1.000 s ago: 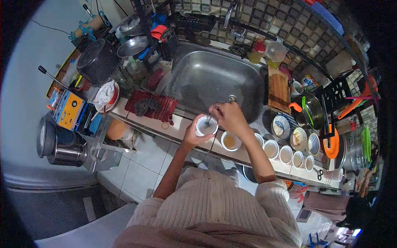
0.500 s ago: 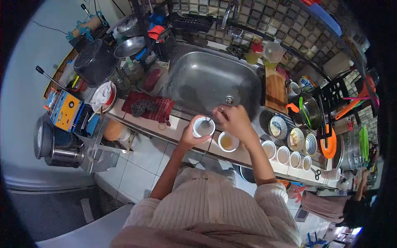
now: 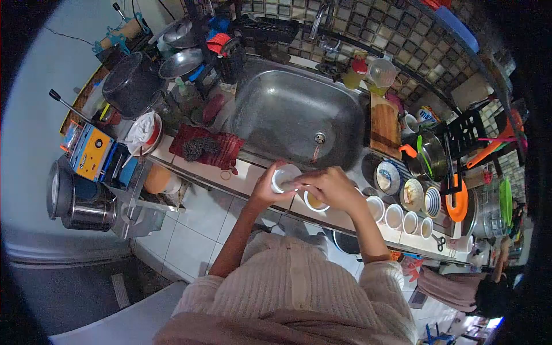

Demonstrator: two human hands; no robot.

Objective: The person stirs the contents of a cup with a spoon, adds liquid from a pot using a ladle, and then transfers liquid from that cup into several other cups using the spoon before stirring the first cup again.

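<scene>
My left hand (image 3: 263, 192) is wrapped round a small white cup (image 3: 284, 175), held tilted above the counter's front edge. My right hand (image 3: 333, 188) reaches over from the right, its fingers pinched at the cup's rim; what they hold is too small to make out. Below the right hand, another white cup (image 3: 315, 201) with amber liquid stands on the counter, partly covered by the fingers. Several white cups (image 3: 393, 216) stand in a row to the right.
Behind the hands lies a steel sink (image 3: 287, 115). A red cloth (image 3: 224, 152) with a dark scrubber is at left, a wooden board (image 3: 384, 126) at right. Bowls (image 3: 411, 193), scissors (image 3: 440, 242) and an orange plate (image 3: 457, 201) are further right.
My right hand has moved down and closer to the held cup, now partly covering the amber-liquid cup. The held cup has tilted. A reddish-brown streak has appeared in the sink below the drain.
</scene>
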